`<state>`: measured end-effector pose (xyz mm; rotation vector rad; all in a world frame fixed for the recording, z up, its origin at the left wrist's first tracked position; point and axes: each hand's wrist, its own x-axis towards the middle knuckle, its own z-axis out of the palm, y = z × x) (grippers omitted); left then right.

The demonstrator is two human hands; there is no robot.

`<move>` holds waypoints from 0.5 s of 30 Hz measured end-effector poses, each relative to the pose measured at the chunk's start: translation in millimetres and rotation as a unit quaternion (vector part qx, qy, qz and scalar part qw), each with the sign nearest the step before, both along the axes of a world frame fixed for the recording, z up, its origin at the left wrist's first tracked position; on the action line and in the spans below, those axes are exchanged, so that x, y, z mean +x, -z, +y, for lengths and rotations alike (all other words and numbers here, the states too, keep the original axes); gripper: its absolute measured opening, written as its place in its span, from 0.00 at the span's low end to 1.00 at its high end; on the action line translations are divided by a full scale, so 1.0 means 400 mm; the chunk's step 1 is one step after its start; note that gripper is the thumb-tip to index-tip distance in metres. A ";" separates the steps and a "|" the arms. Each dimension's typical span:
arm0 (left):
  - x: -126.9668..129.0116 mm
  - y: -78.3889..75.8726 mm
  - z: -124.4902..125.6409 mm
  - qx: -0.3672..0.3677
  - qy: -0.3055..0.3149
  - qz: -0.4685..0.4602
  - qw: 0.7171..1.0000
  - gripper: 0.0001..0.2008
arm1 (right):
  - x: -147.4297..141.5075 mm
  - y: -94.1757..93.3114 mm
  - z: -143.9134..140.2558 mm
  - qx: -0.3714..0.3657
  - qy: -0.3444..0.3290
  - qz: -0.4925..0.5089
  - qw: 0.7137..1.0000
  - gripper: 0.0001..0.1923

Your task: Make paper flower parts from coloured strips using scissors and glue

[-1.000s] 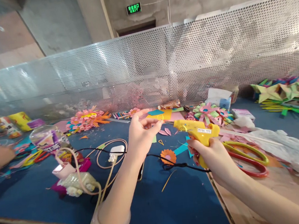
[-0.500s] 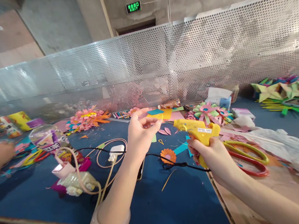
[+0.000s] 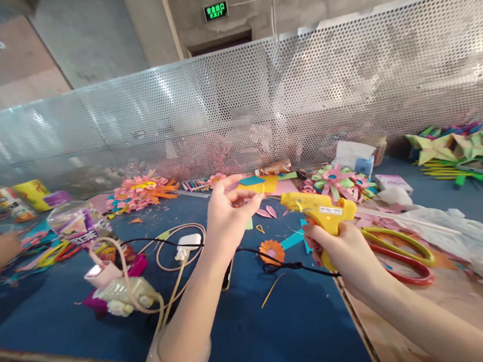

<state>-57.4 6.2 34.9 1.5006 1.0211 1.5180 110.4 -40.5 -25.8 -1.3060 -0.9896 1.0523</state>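
On the blue table, nearer than the glue gun: a thin orange strip and an orange paper flower. Gripped in the right hand, fingers wrapped around the handle: that yellow gun, nozzle toward the left hand. Just off its tip, clamped between left thumb and index finger: a thin yellow piece. Right of the gun: yellow and red scissors handles. Far left of it: a clear jar with a purple lid, contents too unclear to name. Behind the gun: paper flowers; farther right, a small white-and-lilac box, contents hidden. Beyond: a perforated metal panel.
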 end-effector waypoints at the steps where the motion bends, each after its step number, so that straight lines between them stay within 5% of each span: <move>1: 0.000 0.000 0.000 0.000 0.002 -0.002 1.000 0.24 | 0.000 0.000 0.000 0.000 0.000 0.000 1.000 0.09; 15: 0.002 -0.006 -0.001 -0.028 0.013 -0.053 0.998 0.24 | -0.001 0.009 0.005 0.006 -0.003 -0.007 1.000 0.11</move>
